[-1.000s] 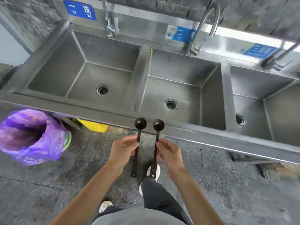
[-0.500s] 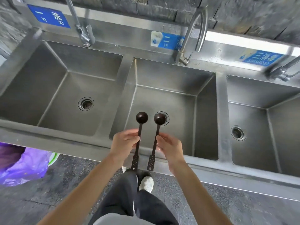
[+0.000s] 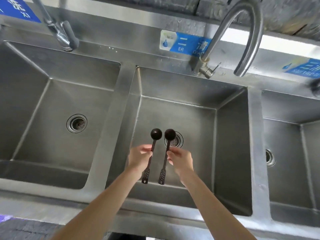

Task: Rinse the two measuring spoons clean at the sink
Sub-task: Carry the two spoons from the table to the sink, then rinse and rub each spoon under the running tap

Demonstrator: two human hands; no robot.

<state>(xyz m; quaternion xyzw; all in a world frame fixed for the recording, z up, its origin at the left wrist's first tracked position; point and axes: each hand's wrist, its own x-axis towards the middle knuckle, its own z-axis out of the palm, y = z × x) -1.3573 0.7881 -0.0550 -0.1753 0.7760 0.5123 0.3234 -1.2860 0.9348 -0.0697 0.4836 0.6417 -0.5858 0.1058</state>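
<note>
Holding both spoons over the middle basin point(image 3: 230, 153), left hand point(image 3: 139, 157) pinches the left spoon point(image 3: 152, 149) beside the drain point(image 3: 176, 141), right hand point(image 3: 181, 159) pinches the right spoon point(image 3: 167, 149) over it; pre-rinse, gooseneck tap point(image 3: 242, 32) dry, lever needs opening.

Both forearms bare, extended forward side by side, converging slightly toward the hands. Left hand point(image 3: 140, 157): fingers curled, thumb and fingertips pinched in a closed grip, knuckles outward. Right hand point(image 3: 181, 160): same pinch grip, fingers curled inward. Hands level with each other, near but apart.
</note>
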